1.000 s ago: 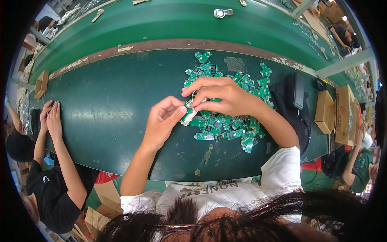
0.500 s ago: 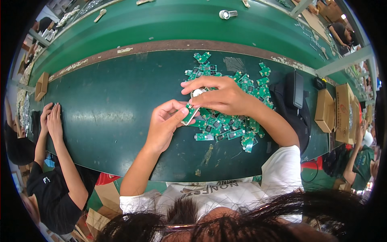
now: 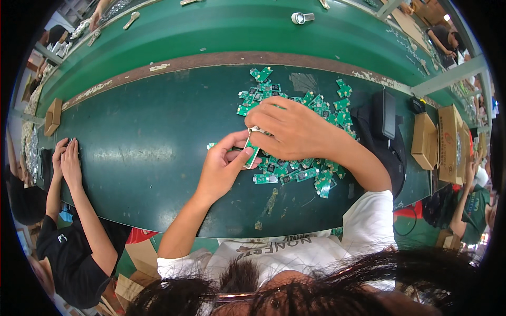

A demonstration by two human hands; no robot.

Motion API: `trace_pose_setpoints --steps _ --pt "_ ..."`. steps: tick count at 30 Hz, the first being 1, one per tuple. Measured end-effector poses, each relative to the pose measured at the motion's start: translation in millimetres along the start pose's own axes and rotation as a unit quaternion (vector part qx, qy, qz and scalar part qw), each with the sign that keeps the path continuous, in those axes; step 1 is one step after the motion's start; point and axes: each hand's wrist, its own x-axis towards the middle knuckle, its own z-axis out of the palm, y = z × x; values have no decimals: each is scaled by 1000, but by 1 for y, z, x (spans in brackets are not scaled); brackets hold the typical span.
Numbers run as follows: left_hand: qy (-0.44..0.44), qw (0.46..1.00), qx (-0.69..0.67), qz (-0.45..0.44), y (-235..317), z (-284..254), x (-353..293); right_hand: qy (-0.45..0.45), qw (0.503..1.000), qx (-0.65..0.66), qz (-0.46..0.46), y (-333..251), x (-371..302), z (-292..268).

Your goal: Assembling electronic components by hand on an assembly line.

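Note:
My left hand (image 3: 217, 164) is closed round the handle end of a small white casing with a green circuit board (image 3: 252, 155) in it. Over the casing's upper end lies my right hand (image 3: 290, 129), fingers bent and pinching it, so most of that end is hidden. A loose pile of green circuit boards (image 3: 311, 175) spreads on the dark green table (image 3: 137, 152) under and beyond my right hand. Another small green board (image 3: 211, 145) shows at the back of my left hand; whether it is held or lying on the table I cannot tell.
Beyond the table's worn ledge (image 3: 179, 65) runs a green conveyor belt (image 3: 221, 34) carrying a white round-headed part (image 3: 302, 18). To the right are a black case (image 3: 388, 113), a black bag and cardboard boxes (image 3: 425, 142). A co-worker's hands (image 3: 69, 158) rest at the left.
My right hand has closed over the casing's round upper end, which was visible before. The casing now stands more upright. A small board has appeared behind my left hand. Belt parts shifted slightly right.

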Motion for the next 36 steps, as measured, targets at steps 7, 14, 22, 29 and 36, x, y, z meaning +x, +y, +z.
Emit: trace_pose_setpoints --steps 7,14,22,29,36 --pt "-19 999 -29 -30 3 -1 0 52 998 13 -17 7 -1 2" --pt "19 999 -22 -29 5 1 -1 22 983 179 26 16 -4 -4" --pt "22 998 -45 -33 6 1 0 9 998 63 28 4 -1 -1" --pt "33 999 -23 4 1 4 1 42 995 3 88 -16 1 14" --pt "78 989 -109 55 -1 9 -1 119 958 132 226 -20 -4 27"
